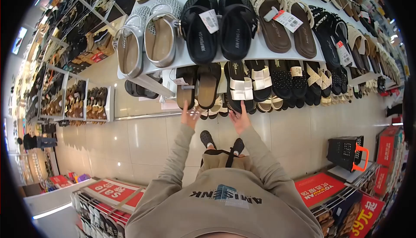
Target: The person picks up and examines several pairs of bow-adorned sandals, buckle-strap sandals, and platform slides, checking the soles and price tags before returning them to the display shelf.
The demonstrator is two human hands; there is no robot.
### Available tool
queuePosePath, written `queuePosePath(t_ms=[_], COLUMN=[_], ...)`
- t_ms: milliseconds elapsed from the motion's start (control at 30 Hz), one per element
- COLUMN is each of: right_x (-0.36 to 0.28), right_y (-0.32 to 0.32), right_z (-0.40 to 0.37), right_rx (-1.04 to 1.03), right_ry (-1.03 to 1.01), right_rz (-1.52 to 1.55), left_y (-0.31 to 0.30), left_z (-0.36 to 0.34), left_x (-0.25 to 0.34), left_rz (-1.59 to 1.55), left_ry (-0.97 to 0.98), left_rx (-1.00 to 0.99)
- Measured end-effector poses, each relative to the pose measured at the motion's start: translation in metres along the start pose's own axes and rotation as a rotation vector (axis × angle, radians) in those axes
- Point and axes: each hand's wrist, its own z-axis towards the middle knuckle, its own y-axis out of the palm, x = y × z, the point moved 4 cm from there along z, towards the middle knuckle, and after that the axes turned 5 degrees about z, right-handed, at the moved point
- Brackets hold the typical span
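Note:
My left hand (190, 115) is at the heel end of a brown-soled slide sandal (186, 97) with a dark strap, on the lower shelf. One finger lies on the heel and the others curl below it, beside something shiny and clear. The matching slide (207, 92) sits just to its right. My right hand (240, 119) grips the heel of a black sandal with white straps (241, 88), a finger on top and the rest partly hidden underneath. Its mate (261, 79) rests alongside on the right.
Above, a white shelf (173, 67) carries silver sandals (161, 34), black sandals (237, 30) and brown ones with woven straps (273, 25). A black basket (344, 151) with an orange handle stands at right. Behind me are racks with red signs (320, 189).

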Motion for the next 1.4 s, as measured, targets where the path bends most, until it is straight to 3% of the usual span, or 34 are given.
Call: queuePosePath(t_ms=[33,167,233,300,367,467,500,567,600,767,900,967,1100,1133,1167,1233,1267,1333,1400], right_x=[-0.002,-0.003,0.001,0.018,0.032,0.038,0.043,0.041,0.04,0.058,0.05,0.046,0.051,0.045,0.041,0.037,0.031,0.011,-0.006], right_y=[0.002,0.029,0.041,0.05,0.051,0.06,0.062,0.069,0.07,0.073,0.081,0.08,0.06,0.06,0.054,0.028,0.019,0.012,0.011], right_z=[0.003,0.013,0.016,0.016,0.018,0.041,0.042,0.038,0.031,0.04,0.044,0.041,0.058,0.038,0.037,0.035,0.031,0.021,0.027], right_rx=[-0.053,-0.14,-0.22,-0.274,-0.239,-0.18,-0.189,-0.329,-0.268,-0.277,-0.315,-0.379,-0.395,-0.356,-0.35,-0.212,-0.202,-0.093,-0.072], right_ry=[0.005,0.02,0.034,0.155,0.142,-0.171,-0.172,-0.5,-0.5,-0.481,-0.634,-0.347,-0.3,-0.073,-0.081,0.119,0.117,0.091,-0.01], right_rz=[0.002,-0.017,-0.158,-0.51,-0.561,-0.706,-0.705,-0.741,-0.891,-0.944,-1.001,-0.993,-0.959,-0.768,-0.762,-0.609,-0.604,-0.256,-0.278], left_y=[0.001,-0.011,-0.007,-0.001,-0.002,-0.001,0.0,0.001,0.001,0.003,-0.001,-0.004,-0.008,-0.009,-0.009,-0.013,-0.014,-0.005,0.001], left_z=[-0.002,0.012,0.008,0.003,0.004,0.006,0.008,0.011,0.014,0.007,0.003,0.002,0.005,0.006,0.007,0.006,0.003,-0.011,-0.025], left_x=[0.006,0.008,0.008,-0.004,-0.009,0.001,0.003,0.009,0.011,0.011,0.012,0.01,0.011,0.011,0.013,0.009,0.006,0.012,0.011], left_rz=[-0.046,-0.092,-0.188,-0.234,-0.301,-0.306,-0.297,-0.293,-0.316,-0.275,-0.179,-0.195,-0.187,-0.194,-0.188,-0.17,-0.166,-0.203,-0.182], left_ry=[0.065,0.215,0.247,0.278,0.273,0.306,0.319,0.333,0.319,0.291,0.265,0.197,0.215,0.189,0.184,0.182,0.172,0.211,0.174], left_rx=[0.169,0.13,0.142,0.165,0.191,0.199,0.21,0.218,0.202,0.256,0.156,0.159,0.089,0.095,0.087,0.067,0.064,0.122,0.136])
